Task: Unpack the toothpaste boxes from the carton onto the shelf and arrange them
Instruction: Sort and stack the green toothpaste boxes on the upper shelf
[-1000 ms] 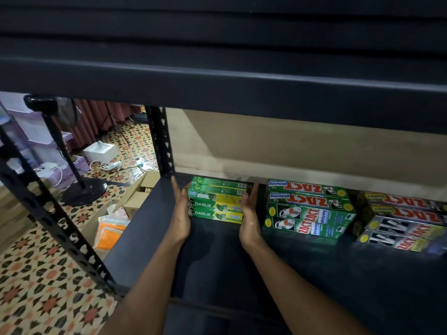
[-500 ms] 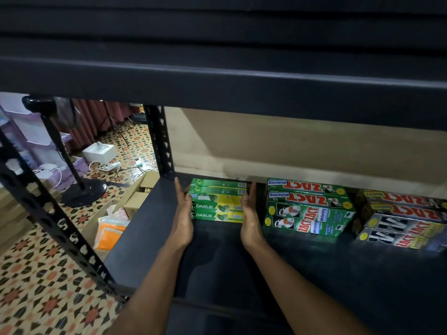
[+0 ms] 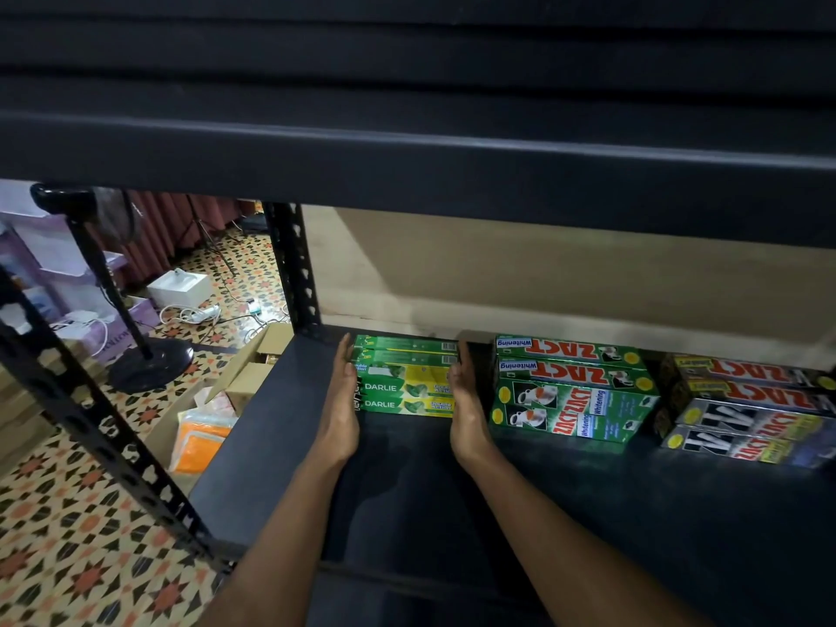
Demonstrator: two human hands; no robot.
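**A:** Head view, nearest first: what do you see?

**B:** Two bare forearms reach in over the dark shelf (image 3: 407, 491). The left hand (image 3: 341, 409) lies with straight fingers against the left end of the Darlie toothpaste boxes (image 3: 407, 387). The right hand (image 3: 466, 409) lies the same way against their right end. The palms face each other, and no finger curls round anything.

**A:** Where do those boxes sit?

**B:** They are stacked at the back left of the shelf, close to the pale back board (image 3: 543, 282). Just to their right stands a stack of green Zact boxes (image 3: 574, 393), and further right are the darker Zact boxes (image 3: 751, 400).

**A:** And beyond the shelf?

**B:** Down on the patterned floor to the left are an open cardboard carton (image 3: 246, 382) and a black fan base (image 3: 151, 364).
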